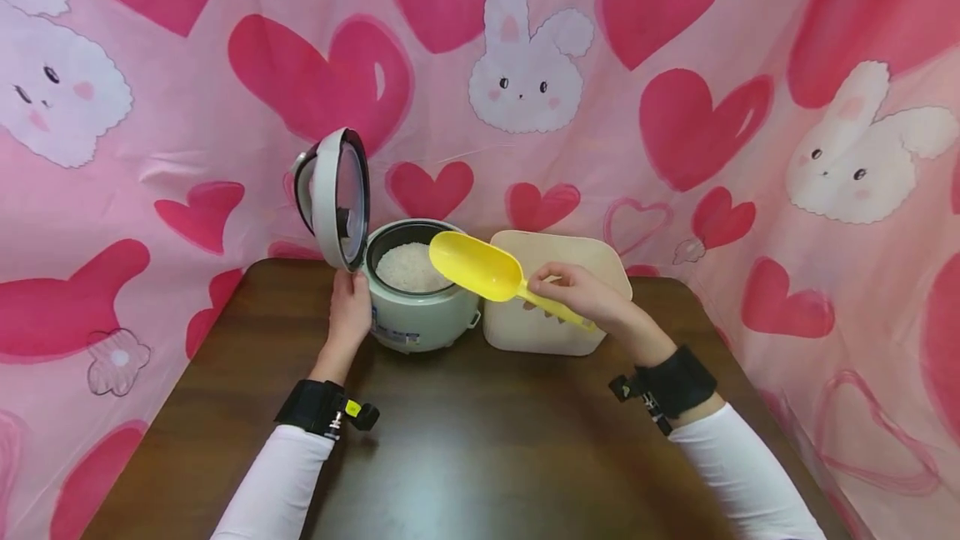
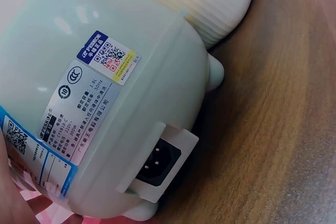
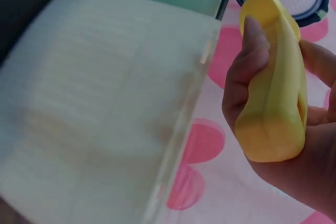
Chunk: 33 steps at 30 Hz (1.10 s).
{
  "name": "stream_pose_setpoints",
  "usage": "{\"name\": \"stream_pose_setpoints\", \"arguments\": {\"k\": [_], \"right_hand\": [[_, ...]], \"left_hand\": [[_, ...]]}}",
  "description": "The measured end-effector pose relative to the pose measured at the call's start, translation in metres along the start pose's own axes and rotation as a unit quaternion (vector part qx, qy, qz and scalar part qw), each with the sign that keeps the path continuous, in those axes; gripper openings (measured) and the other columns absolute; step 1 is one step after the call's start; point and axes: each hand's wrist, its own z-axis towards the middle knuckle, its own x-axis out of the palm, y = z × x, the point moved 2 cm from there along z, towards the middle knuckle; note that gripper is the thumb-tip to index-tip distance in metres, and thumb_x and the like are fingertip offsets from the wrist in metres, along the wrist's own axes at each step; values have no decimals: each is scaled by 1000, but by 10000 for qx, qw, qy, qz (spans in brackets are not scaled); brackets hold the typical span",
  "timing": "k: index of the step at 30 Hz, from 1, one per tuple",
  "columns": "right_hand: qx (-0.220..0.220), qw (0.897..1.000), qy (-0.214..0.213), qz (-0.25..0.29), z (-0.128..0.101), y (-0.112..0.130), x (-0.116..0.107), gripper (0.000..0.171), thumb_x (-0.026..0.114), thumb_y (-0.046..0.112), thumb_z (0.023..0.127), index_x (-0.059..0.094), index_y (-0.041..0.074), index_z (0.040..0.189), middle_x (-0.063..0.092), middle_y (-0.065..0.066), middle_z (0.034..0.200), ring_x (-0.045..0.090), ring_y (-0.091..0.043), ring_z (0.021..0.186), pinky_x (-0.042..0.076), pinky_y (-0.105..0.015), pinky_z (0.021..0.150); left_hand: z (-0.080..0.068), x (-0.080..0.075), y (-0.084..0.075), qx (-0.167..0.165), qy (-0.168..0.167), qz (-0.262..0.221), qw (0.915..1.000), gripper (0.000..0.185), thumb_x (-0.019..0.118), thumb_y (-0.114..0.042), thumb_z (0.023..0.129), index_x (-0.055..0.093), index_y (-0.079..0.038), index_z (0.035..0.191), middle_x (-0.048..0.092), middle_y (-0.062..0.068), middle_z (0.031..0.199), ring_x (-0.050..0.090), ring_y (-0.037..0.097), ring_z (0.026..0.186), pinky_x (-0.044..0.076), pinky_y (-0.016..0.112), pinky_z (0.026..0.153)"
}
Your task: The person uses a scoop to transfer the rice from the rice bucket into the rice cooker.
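Item 1: rice cooker [image 1: 420, 307], pale green-white, stood on the dark wood bench [image 1: 480, 440] at about 12 o'clock from the person, toward the far edge. Its lid [image 1: 337, 198] was hinged up to the 10 o'clock side, inner face turned toward the pot. White rice [image 1: 408, 267] filled the inner pot. The left wrist view showed the cooker's body [image 2: 105, 103] with rating labels and a power socket [image 2: 160, 160] low on the wall.

Item 2: left hand [image 1: 349, 313], at 9 o'clock of the cooker, lay against the cooker's side just below the raised lid, fingers laid straight along the wall. Grip relaxed and flat, not curled round anything.

Item 3: yellow scoop [image 1: 480, 269], plastic, bowl at 3 o'clock of the rice, raised over the cooker's rim, hollow side up and bare. Handle ran back toward 4 o'clock.

Item 4: right hand [image 1: 592, 297] held the scoop by its handle; grip pinching, thumb [image 3: 247, 72] on one side of the handle [image 3: 278, 114] and fingers wrapped on the other.

Item 5: cream storage box [image 1: 551, 302], lidded, touching or just beside the cooker at 3 o'clock, under the right hand.

Item 6: pink backdrop [image 1: 675, 107] with hearts and white rabbits, behind and beside the bench.
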Motion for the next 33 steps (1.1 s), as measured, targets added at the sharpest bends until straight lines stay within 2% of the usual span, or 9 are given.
{"name": "stream_pose_setpoints", "arguments": {"k": [5, 9, 12, 18, 22, 25, 28, 31, 33], "right_hand": [[-14, 9998, 131, 124, -29, -24, 9, 31, 59, 31, 106, 63, 4, 120, 75, -19, 110, 64, -27, 84, 53, -27, 72], [-26, 9993, 253, 270, -50, -45, 19, 31, 59, 25, 106, 62, -1, 123, 72, -23, 110, 62, -30, 86, 52, -26, 72], [65, 9992, 225, 322, -66, -61, 29, 29, 60, 21, 106, 63, -2, 122, 70, -20, 105, 58, -30, 86, 49, -26, 71], [476, 9977, 156, 466, -90, -90, 51, 29, 59, 22, 106, 61, -1, 123, 64, -10, 101, 53, -25, 88, 45, -30, 73], [549, 9970, -102, 528, -99, -106, 64, 26, 61, 16, 104, 58, -3, 122, 64, -9, 96, 53, -23, 84, 45, -27, 70], [460, 9974, -497, 229, -103, -116, 75, 23, 64, 10, 101, 57, -4, 119, 61, -8, 92, 52, -22, 82, 44, -28, 69], [581, 9922, -1057, -320, -106, -124, 86, 20, 67, 6, 98, 59, 1, 115, 62, -6, 93, 53, -21, 81, 44, -30, 71], [610, 9792, -1635, -1036, -109, -129, 99, 20, 71, 2, 95, 60, 7, 111, 66, -3, 98, 56, -18, 84, 47, -34, 74], [459, 9649, -1955, -1693, -113, -131, 108, 24, 74, -1, 90, 61, 9, 107, 66, -2, 96, 58, -17, 84, 49, -36, 75]], "left_hand": [[1, -1, 2, -47, 92, 80, 9999, 61, 26, -41, 108, 35, -1, 154, 38, 26, 157, 37, 47, 144, 27, 64, 118], [1, -1, 1, -2, 141, 48, 9999, 62, 26, -41, 108, 34, 0, 153, 38, 27, 156, 37, 47, 144, 27, 64, 118], [1, -1, 0, -15, 141, 52, 9999, 61, 26, -40, 108, 34, 1, 152, 38, 28, 155, 37, 48, 144, 26, 63, 119], [0, 0, -1, 204, -83, 123, 9997, 57, 29, -34, 108, 38, 3, 151, 41, 30, 152, 39, 49, 143, 29, 61, 117], [1, -1, -3, 222, -105, 126, 9996, 57, 29, -33, 108, 37, 2, 153, 40, 29, 153, 38, 48, 144, 29, 60, 118], [2, -1, -4, 226, -69, 111, 9997, 59, 28, -34, 109, 35, 1, 155, 38, 29, 155, 37, 47, 145, 28, 60, 119], [2, -2, -4, 248, -70, 119, 9996, 59, 27, -34, 109, 33, 1, 156, 38, 29, 156, 37, 46, 146, 28, 60, 119], [1, -1, -3, 287, -92, 106, 9995, 59, 28, -34, 109, 34, 0, 156, 38, 28, 156, 37, 46, 145, 28, 60, 119], [-1, 1, 1, 284, -76, 113, 9995, 59, 28, -35, 108, 34, 0, 155, 39, 28, 155, 37, 47, 145, 28, 60, 119]]}}
